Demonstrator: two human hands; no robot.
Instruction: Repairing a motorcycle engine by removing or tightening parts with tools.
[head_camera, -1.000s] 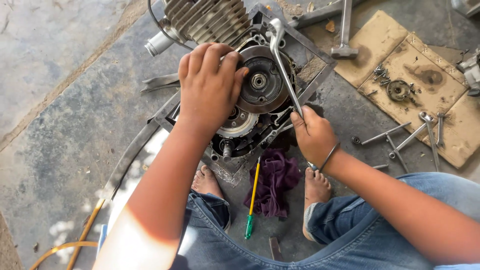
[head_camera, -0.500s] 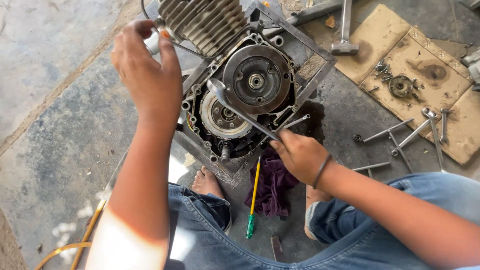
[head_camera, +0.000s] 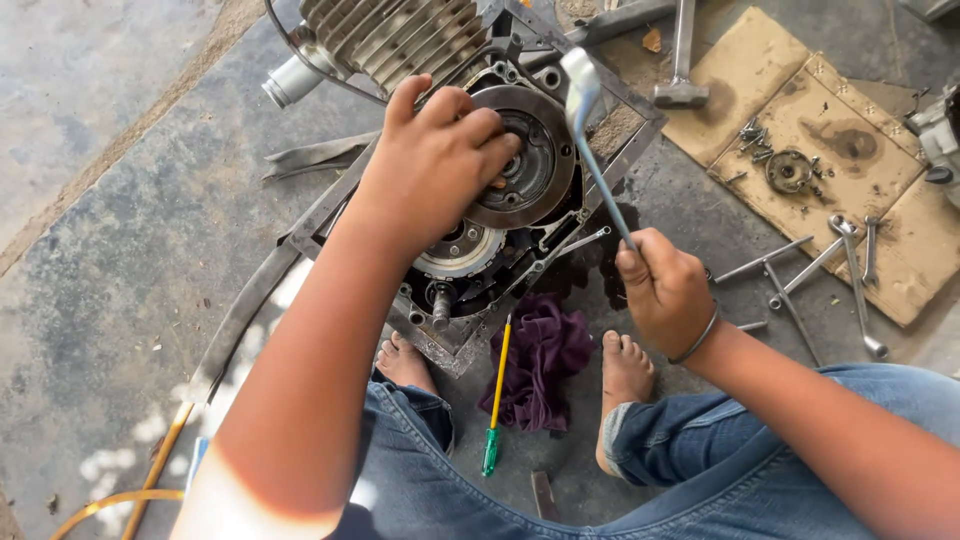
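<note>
Since the side cover is already off, the engine (head_camera: 470, 150) lies open on the concrete floor (head_camera: 120, 250), its round clutch (head_camera: 525, 155) exposed but not removed. The left hand (head_camera: 435, 165) presses spread fingers on the clutch; the right hand (head_camera: 665, 290) closes around a wrench (head_camera: 595, 150) raised beside it. Free floor remains at left; loose tools (head_camera: 810, 270) crowd the right.

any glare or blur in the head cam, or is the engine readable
Head view: daylight, mostly sharp; the round grey metal clutch drum under the left hand is readable. Overexposed glare washes out the left forearm at the bottom edge. The long silver wrench in the right hand looks slightly soft at its head.
</note>
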